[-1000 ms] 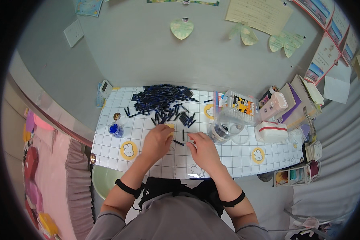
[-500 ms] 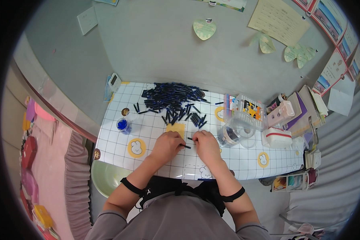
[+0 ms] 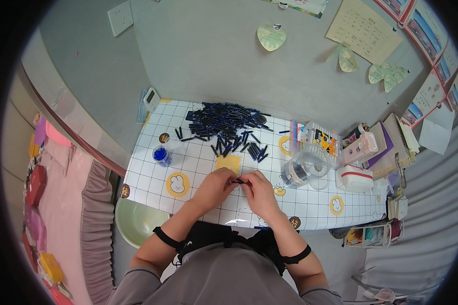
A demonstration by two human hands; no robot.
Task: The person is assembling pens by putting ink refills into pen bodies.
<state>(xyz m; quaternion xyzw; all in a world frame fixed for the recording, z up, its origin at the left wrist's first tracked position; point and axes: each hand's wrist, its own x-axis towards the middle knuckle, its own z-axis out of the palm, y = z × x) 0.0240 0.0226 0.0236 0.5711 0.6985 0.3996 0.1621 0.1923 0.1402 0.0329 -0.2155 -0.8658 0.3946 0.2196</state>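
Observation:
My left hand [image 3: 217, 187] and my right hand [image 3: 259, 192] meet over the front middle of the table, fingertips pinched. Between them is a short dark ink cartridge [image 3: 240, 181]; its ends are hidden by the fingers, and I cannot tell whether it is one piece or two. Just beyond my fingers lies a yellow square pad [image 3: 228, 163]. A large heap of dark blue-black ink cartridges [image 3: 224, 121] spreads across the back of the table, with several loose ones on its near side. To the left stands a small clear jar [image 3: 162, 156] with bright blue bits in it.
A big clear plastic jar [image 3: 297, 172] lies tilted on the right, beside a clear box of pens [image 3: 320, 140]. A white pouch [image 3: 355, 178] and upright books [image 3: 392, 140] stand farther right. Below the table's left edge sits a green basin [image 3: 137, 221].
My hands have come together; before, they were slightly apart, each pinching a dark stick-like piece. The whole view has shifted a little.

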